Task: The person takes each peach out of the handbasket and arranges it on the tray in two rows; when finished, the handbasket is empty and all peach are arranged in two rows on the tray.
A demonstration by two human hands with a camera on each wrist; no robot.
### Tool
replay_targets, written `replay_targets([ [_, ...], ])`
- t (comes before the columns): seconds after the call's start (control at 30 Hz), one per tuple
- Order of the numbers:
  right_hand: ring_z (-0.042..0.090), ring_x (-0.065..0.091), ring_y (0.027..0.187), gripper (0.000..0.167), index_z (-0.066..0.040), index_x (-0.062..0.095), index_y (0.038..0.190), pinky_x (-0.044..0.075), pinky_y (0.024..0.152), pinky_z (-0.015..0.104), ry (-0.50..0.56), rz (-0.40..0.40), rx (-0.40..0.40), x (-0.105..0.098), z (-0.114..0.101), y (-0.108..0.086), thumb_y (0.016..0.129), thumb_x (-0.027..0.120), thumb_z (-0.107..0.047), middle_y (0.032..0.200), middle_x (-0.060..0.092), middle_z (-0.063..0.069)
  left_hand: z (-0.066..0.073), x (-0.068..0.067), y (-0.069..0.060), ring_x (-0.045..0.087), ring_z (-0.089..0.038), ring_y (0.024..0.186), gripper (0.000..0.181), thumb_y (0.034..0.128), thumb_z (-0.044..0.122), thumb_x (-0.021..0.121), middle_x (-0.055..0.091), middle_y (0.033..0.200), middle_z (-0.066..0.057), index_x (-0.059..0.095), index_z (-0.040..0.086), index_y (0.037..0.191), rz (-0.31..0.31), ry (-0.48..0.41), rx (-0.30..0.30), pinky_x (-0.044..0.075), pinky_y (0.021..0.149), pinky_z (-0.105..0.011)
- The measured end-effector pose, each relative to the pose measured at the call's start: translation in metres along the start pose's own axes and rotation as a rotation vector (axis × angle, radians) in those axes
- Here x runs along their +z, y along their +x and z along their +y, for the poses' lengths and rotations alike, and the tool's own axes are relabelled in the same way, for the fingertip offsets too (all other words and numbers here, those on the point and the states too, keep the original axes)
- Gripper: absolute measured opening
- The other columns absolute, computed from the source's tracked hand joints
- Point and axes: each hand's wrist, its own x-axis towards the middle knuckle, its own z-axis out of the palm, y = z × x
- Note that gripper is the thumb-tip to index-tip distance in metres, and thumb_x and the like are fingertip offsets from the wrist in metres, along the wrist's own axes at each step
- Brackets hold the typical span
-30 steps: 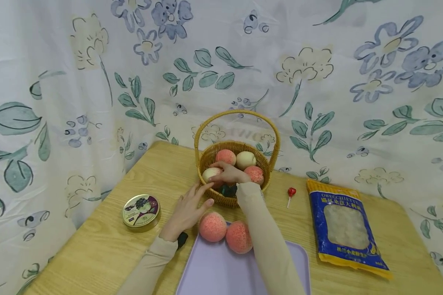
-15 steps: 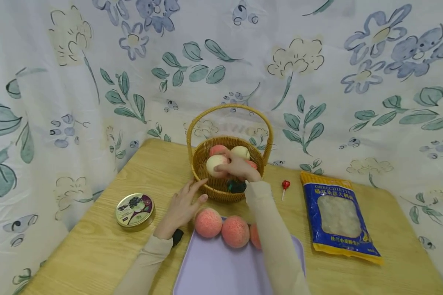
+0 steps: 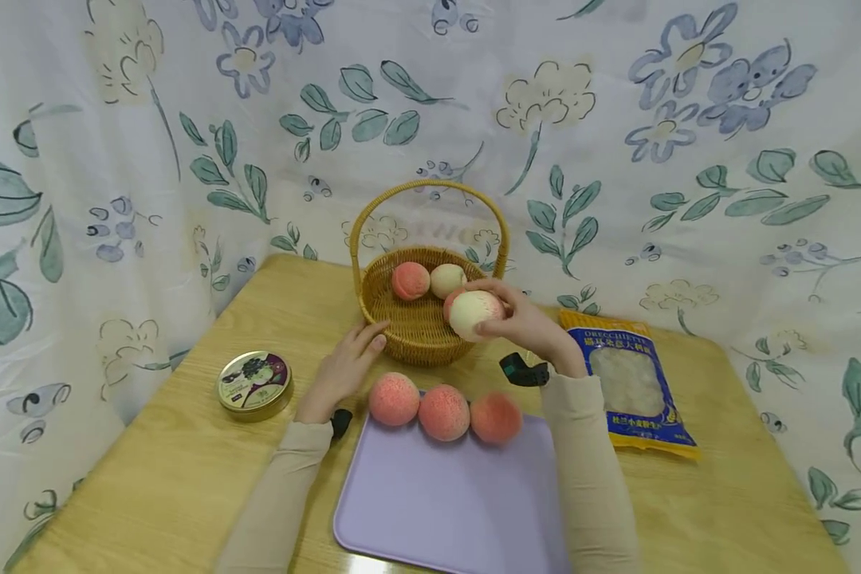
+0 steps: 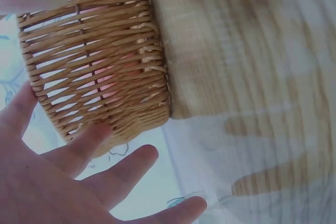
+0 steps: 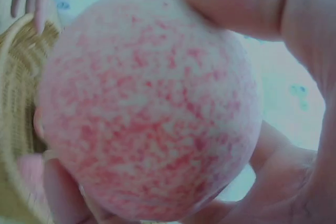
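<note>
My right hand point(image 3: 531, 323) grips a pale peach point(image 3: 475, 315) with pink speckles, thumb and fingers around it. It is lifted by the right rim of the wicker basket point(image 3: 419, 355). Inside the basket are a pink peach point(image 3: 410, 281) and a pale peach point(image 3: 448, 281); another pink one is mostly hidden behind the held peach. Fingers straight and spread, my left hand point(image 3: 343, 371) touches the basket's front left rim; the left wrist view shows its fingertips point(image 4: 100, 132) against the weave. Three pink peaches point(image 3: 444, 412) line the far edge of the lilac tray point(image 3: 445, 494).
A round tin point(image 3: 254, 384) stands on the wooden table point(image 3: 143, 470) at the left. A blue and yellow pasta bag point(image 3: 627, 383) lies at the right, partly behind the right arm. The basket's tall handle point(image 3: 430, 185) arches overhead. A floral curtain point(image 3: 473, 104) hangs behind.
My right hand has taken hold of the pale peach at the basket's left side, lifted it and carried it right to the rim. My left hand stays at the basket. The view has shifted slightly.
</note>
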Motion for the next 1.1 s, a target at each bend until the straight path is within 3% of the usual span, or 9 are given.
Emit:
replay_targets([
  [0.13, 0.03, 0.056, 0.105, 0.06, -0.012, 0.044, 0.142, 0.051, 0.082, 0.032, -0.021, 0.041, 0.015, -0.004, 0.019, -0.024, 0.086, 0.066, -0.008, 0.133, 0.048, 0.021, -0.002, -0.004, 0.006, 0.022, -0.048, 0.144, 0.054, 0.1041, 0.051, 0.026, 0.018, 0.159, -0.025, 0.039, 0.022, 0.148, -0.008, -0.029, -0.019, 0.023, 0.107, -0.073],
  [0.33, 0.032, 0.057, 0.105, 0.062, -0.01, 0.042, 0.144, 0.052, 0.082, 0.033, 0.01, 0.103, 0.03, -0.005, 0.054, -0.066, 0.087, 0.066, -0.006, 0.137, 0.044, 0.025, -0.008, -0.008, 0.005, 0.02, -0.047, 0.145, 0.056, 0.104, 0.052, 0.024, 0.016, 0.16, -0.024, 0.036, 0.021, 0.15, -0.002, -0.031, -0.031, 0.022, 0.11, -0.07],
  [0.57, 0.029, 0.053, 0.099, 0.064, -0.004, 0.041, 0.143, 0.051, 0.077, 0.033, -0.083, 0.147, 0.07, -0.009, 0.081, -0.109, 0.085, 0.067, -0.008, 0.131, 0.046, 0.028, -0.009, -0.008, 0.004, 0.019, -0.046, 0.146, 0.058, 0.1036, 0.053, 0.022, 0.017, 0.159, -0.025, 0.036, 0.022, 0.15, 0.002, -0.036, -0.018, 0.022, 0.109, -0.07],
  [0.87, 0.024, 0.055, 0.095, 0.064, -0.005, 0.045, 0.136, 0.052, 0.072, 0.032, -0.141, 0.061, 0.143, -0.003, 0.098, -0.127, 0.078, 0.073, -0.012, 0.12, 0.054, 0.025, -0.004, -0.003, 0.002, 0.017, -0.044, 0.147, 0.06, 0.1029, 0.056, 0.019, 0.02, 0.16, -0.022, 0.037, 0.024, 0.15, -0.037, -0.09, -0.035, 0.017, 0.108, -0.073],
  [1.1, 0.022, 0.054, 0.097, 0.065, -0.008, 0.053, 0.134, 0.048, 0.079, 0.033, -0.236, 0.04, 0.126, 0.009, 0.105, -0.127, 0.074, 0.074, -0.015, 0.131, 0.054, 0.021, 0.001, 0.0, 0.001, 0.019, -0.044, 0.146, 0.059, 0.103, 0.056, 0.018, 0.02, 0.16, -0.022, 0.037, 0.024, 0.15, -0.034, -0.06, -0.017, 0.019, 0.107, -0.074],
])
